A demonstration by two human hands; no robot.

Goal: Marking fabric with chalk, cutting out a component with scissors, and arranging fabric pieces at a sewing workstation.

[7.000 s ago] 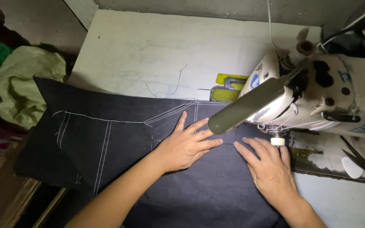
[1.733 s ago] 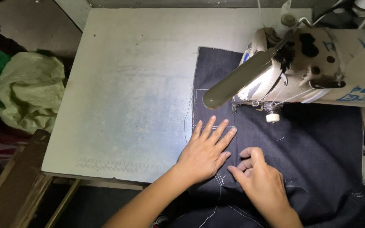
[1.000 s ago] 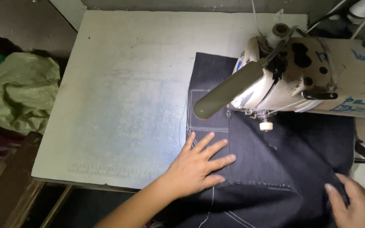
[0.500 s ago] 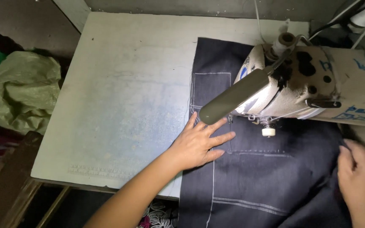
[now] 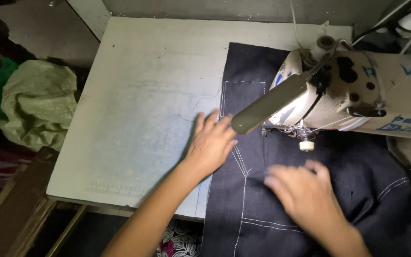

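- While the dark denim piece (image 5: 310, 190) lies flat across the right half of the pale counter (image 5: 143, 95), its far end reaches past the head of the cream sewing machine (image 5: 357, 95) and its near end hangs over the counter's front edge.
- The left hand (image 5: 212, 143) rests palm down with fingers spread on the denim's left edge, partly on the bare counter, just beside a line of white stitching.
- The right hand (image 5: 305, 195) is blurred; it lies open over the denim below the needle area, fingers loosely spread, pinching nothing that I can make out.
- A grey-green lamp arm (image 5: 269, 104) juts out from the machine above the cloth.
- Left of the counter sits a crumpled yellow-green bag (image 5: 36, 109); its contents cannot be told.
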